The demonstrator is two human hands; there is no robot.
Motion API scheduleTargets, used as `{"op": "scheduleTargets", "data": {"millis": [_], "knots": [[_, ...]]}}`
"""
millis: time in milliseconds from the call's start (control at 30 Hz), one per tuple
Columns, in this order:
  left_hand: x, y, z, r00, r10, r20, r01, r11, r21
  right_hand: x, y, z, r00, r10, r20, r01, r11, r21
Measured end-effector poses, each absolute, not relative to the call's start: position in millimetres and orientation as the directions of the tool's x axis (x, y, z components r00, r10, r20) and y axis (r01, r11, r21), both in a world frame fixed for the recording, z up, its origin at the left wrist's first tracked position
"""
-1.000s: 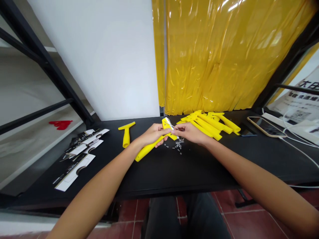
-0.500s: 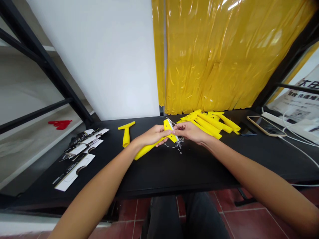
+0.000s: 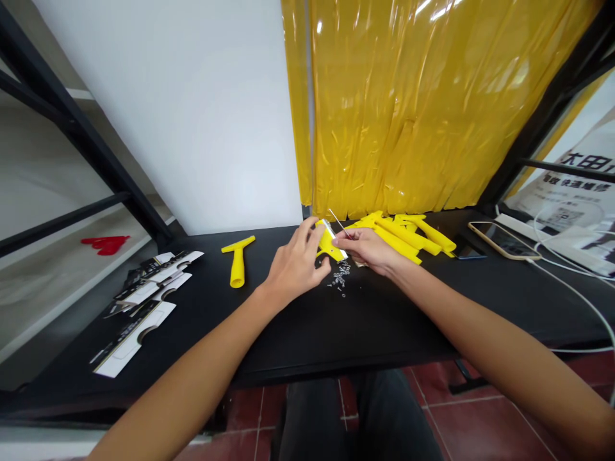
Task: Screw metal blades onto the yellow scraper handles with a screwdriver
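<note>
My right hand [image 3: 368,248] pinches the edge of a yellow scraper [image 3: 327,243] that has a metal strip along its head. A thin metal rod [image 3: 339,222] sticks up from the same fingers; its lower end is hidden in them. My left hand [image 3: 293,261] is beside the scraper's head, back upward, with thumb and fingers apart; whether the fingertips touch it I cannot tell. The scraper's handle is out of sight. Small nuts and screws [image 3: 340,279] lie loose on the black table [image 3: 307,339] just below the hands.
Several yellow scraper handles [image 3: 408,238] are piled behind my right hand. One yellow scraper handle [image 3: 237,266] lies alone to the left. Printed cards [image 3: 137,339] are spread farther left. Phones [image 3: 504,240] and white cables [image 3: 571,282] lie right. Yellow strips [image 3: 398,115] hang behind.
My left hand has let go of the scraper's handle and spread its fingers by the head. The handle no longer shows at lower left. My right hand keeps hold, with the rod tilted more upright.
</note>
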State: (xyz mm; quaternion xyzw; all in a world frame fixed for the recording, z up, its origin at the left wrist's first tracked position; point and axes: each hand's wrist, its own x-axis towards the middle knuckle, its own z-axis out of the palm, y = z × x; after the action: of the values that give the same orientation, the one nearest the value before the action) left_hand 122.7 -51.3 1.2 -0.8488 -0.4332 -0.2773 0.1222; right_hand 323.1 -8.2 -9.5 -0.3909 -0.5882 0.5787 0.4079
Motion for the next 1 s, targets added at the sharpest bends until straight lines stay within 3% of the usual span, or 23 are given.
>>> {"op": "scheduleTargets", "data": {"millis": [67,133,233,300,367,433,533,733,833,1000], "knots": [[119.9,-49.6,1.8,0.53,0.638,0.558,0.781,-0.623,-0.029,322.9,-9.1,-8.0,-0.388,0.922,0.007,-0.032,-0.005,-0.999],[119.4,-47.8,-0.5,0.529,0.642,0.555,0.762,-0.647,0.021,322.5,-9.4,-8.1,-0.391,0.92,0.006,-0.025,-0.004,-1.0],[122.1,-44.4,-5.5,0.326,0.721,0.612,0.696,-0.621,0.36,323.2,-8.3,-9.7,-0.34,0.937,0.075,0.021,0.087,-0.996],[123.5,-41.8,-5.0,0.132,0.798,0.587,0.55,-0.552,0.627,324.6,-8.2,-9.3,-0.327,0.935,0.14,0.052,0.165,-0.985],[122.9,-40.1,-0.2,0.097,0.898,0.43,0.352,-0.435,0.829,325.3,-10.1,-6.8,-0.353,0.917,0.188,0.072,0.227,-0.971],[121.3,-39.9,6.1,0.274,0.942,0.193,0.204,-0.253,0.946,323.8,-13.8,-3.8,-0.396,0.895,0.207,0.103,0.268,-0.958],[120.4,-40.3,10.8,0.365,0.93,0.037,0.148,-0.097,0.984,318.1,-17.9,-3.3,-0.402,0.883,0.241,0.177,0.333,-0.926],[119.7,-28.6,-1.6,0.158,0.987,-0.007,0.138,-0.015,0.99,325.2,0.7,-18.6,-0.255,0.911,0.323,0.4,0.404,-0.823],[115.7,-19.4,-8.1,0.092,0.994,-0.057,0.122,0.046,0.991,340.4,13.7,-22.4,-0.268,0.912,0.311,0.481,0.406,-0.777],[112.0,-14.2,-9.9,0.282,0.959,-0.043,0.059,0.027,0.998,346.1,14.3,-18.3,-0.273,0.91,0.312,0.423,0.405,-0.811]]}}
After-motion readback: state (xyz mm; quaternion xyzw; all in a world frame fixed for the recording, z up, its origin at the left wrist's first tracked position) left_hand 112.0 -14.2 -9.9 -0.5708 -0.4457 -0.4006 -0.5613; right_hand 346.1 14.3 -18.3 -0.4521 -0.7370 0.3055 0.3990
